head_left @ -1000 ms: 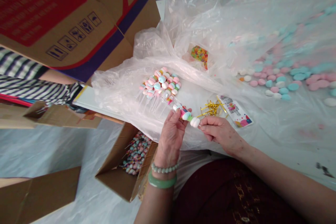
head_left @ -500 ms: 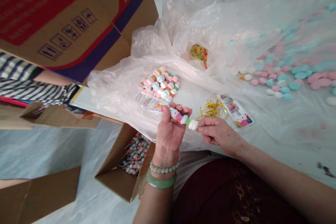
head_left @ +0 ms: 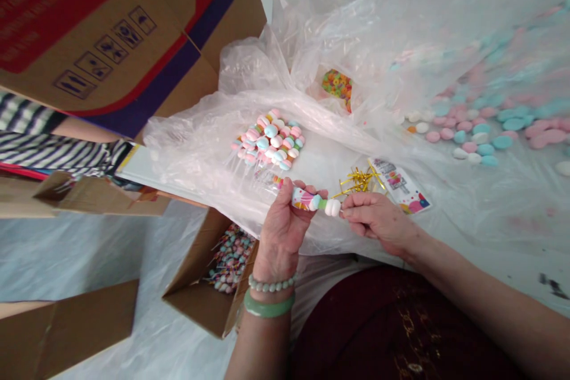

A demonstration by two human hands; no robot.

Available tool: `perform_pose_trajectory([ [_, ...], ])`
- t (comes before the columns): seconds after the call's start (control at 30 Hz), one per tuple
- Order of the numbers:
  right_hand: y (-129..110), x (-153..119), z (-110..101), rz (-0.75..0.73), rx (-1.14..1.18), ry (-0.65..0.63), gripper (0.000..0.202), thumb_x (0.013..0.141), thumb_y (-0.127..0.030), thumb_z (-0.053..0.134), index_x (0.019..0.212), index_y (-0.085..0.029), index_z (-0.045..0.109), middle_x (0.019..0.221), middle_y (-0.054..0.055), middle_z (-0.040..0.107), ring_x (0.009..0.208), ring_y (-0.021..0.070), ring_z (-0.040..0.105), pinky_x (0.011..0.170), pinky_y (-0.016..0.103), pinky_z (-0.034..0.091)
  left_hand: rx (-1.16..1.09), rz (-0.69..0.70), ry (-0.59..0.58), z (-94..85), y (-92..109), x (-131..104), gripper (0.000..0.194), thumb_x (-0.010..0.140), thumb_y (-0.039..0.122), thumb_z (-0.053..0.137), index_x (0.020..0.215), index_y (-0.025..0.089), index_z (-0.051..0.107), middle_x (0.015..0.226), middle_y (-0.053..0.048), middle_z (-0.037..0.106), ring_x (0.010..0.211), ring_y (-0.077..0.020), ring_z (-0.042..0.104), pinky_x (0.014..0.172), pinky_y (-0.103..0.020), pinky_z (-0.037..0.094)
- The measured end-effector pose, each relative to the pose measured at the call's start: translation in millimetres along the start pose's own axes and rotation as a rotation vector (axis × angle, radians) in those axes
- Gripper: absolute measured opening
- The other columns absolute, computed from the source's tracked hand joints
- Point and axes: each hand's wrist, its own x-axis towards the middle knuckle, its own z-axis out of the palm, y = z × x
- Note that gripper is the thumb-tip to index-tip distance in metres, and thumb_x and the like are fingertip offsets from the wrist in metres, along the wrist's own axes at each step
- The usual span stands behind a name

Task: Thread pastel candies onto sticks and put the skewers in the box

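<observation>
My left hand (head_left: 287, 219) is closed round a candy skewer (head_left: 324, 205) of soft marshmallow-like pieces, pale blue, green and white, with a colourful printed wrapper about its middle. At the white end of the skewer, the fingertips of my right hand (head_left: 374, 219) are pinched together; what is between them is too small to make out. Just beyond my right hand lie gold twist ties (head_left: 357, 183) and a printed card or bag (head_left: 403, 185). A pile of similar candy skewers (head_left: 271, 139) rests past my left hand, their sticks pointing toward the lower left.
Loose pink, blue and white candies (head_left: 481, 130) spread under and beside clear plastic sheeting (head_left: 378, 24). A bag of small coloured rings (head_left: 337, 86) sits in its folds. An open carton (head_left: 196, 303) holding skewers stands below; a large carton (head_left: 133, 29) hides part of a person in striped sleeves (head_left: 66, 151).
Both hands and the skewer have shifted slightly to the right in view, still joined at the skewer. The printed wrapper in my left hand appears turned a little. The camera view moved slightly.
</observation>
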Motion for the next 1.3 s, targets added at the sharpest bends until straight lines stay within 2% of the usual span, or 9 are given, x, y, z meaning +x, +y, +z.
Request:
perform_pose_trajectory([
  [0.1, -2, 0, -3, 0.053, 0.053, -0.019, 0.013, 0.069, -0.028, 0.062, 0.067, -0.016, 0.057, 0.043, -0.007, 0.044, 0.036, 0.0039, 0.025, 0.038, 0.021, 0.008, 0.009, -0.02, 0.068, -2.1, 0, 1, 0.025, 0.087, 0.035, 0.057, 0.073, 0.014, 0.061, 0.067, -0.004, 0.065, 0.072, -0.0203, 0.068, 0.079, -0.037, 0.053],
  [0.27, 2, 0, 5, 0.039, 0.029, 0.016, 0.013, 0.071, -0.028, 0.059, 0.066, -0.017, 0.055, 0.041, -0.007, 0.042, 0.036, 0.0048, 0.024, 0.038, 0.022, 0.01, -0.003, 0.034, 0.063, -0.6, -9, 1, 0.024, 0.085, 0.037, 0.059, 0.076, 0.015, 0.06, 0.071, -0.004, 0.066, 0.078, -0.0205, 0.069, 0.082, -0.038, 0.053],
  [0.5, 4, 0, 4, -0.237, -0.484, 0.056, 0.022, 0.082, -0.022, 0.046, 0.061, -0.019, 0.052, 0.048, -0.004, 0.05, 0.049, 0.0097, 0.043, 0.053, 0.024, 0.031, -0.017, -0.013, 0.057, 1.5, -7, -1, 0.026, 0.088, 0.036, 0.055, 0.076, 0.014, 0.061, 0.075, -0.007, 0.068, 0.08, -0.0218, 0.069, 0.082, -0.038, 0.054],
  [0.7, 14, -3, -7, -0.615, -1.031, 0.258, 0.011, 0.085, -0.021, 0.052, 0.076, -0.019, 0.059, 0.077, 0.002, 0.06, 0.072, 0.015, 0.053, 0.064, 0.026, 0.034, 0.004, -0.047, 0.174, -1.7, 3, -3, 0.025, 0.09, 0.032, 0.052, 0.077, 0.012, 0.06, 0.08, -0.01, 0.069, 0.077, -0.0236, 0.07, 0.076, -0.039, 0.057],
  [0.9, 21, -8, -7, -0.774, -1.254, 0.195, 0.022, 0.09, -0.017, 0.043, 0.081, -0.018, 0.063, 0.077, 0.006, 0.057, 0.07, 0.0159, 0.048, 0.064, 0.028, 0.033, -0.048, -0.059, 0.21, -5.7, 5, -2, 0.022, 0.088, 0.034, 0.055, 0.081, 0.013, 0.058, 0.085, -0.01, 0.067, 0.081, -0.0239, 0.069, 0.077, -0.041, 0.057],
  [1.0, 23, -7, -3, -0.764, -1.154, 0.174, 0.023, 0.09, -0.015, 0.042, 0.08, -0.019, 0.063, 0.075, 0.005, 0.055, 0.071, 0.0162, 0.049, 0.065, 0.028, 0.035, -0.052, -0.053, 0.195, -6.3, 3, -1, 0.022, 0.088, 0.033, 0.055, 0.081, 0.013, 0.059, 0.086, -0.01, 0.068, 0.083, -0.0237, 0.069, 0.079, -0.04, 0.056],
  [1.1, 21, -6, 4, -0.675, -0.895, 0.195, 0.019, 0.087, -0.017, 0.045, 0.076, -0.019, 0.06, 0.076, 0.004, 0.056, 0.074, 0.0156, 0.051, 0.068, 0.028, 0.037, -0.038, -0.007, 0.139, -5.6, 1, -3, 0.023, 0.088, 0.034, 0.055, 0.079, 0.013, 0.06, 0.084, -0.009, 0.068, 0.083, -0.0228, 0.069, 0.082, -0.039, 0.055],
  [1.2, 15, -5, 10, -0.39, -0.498, 0.176, 0.012, 0.08, -0.017, 0.052, 0.069, -0.018, 0.057, 0.063, -0.001, 0.05, 0.061, 0.0115, 0.046, 0.056, 0.023, 0.034, -0.031, 0.028, 0.093, -4.4, -2, -4, 0.025, 0.089, 0.035, 0.054, 0.078, 0.013, 0.061, 0.08, -0.008, 0.069, 0.081, -0.0213, 0.069, 0.086, -0.039, 0.054],
  [1.3, 11, -2, 8, 0.001, 0.054, 0.006, 0.004, 0.073, -0.017, 0.057, 0.07, -0.016, 0.055, 0.053, -0.007, 0.036, 0.043, 0.0051, 0.025, 0.04, 0.018, 0.018, -0.034, 0.052, 0.048, -4.8, -3, -5, 0.025, 0.087, 0.036, 0.057, 0.078, 0.013, 0.063, 0.079, -0.007, 0.069, 0.08, -0.0195, 0.069, 0.089, -0.039, 0.052],
])
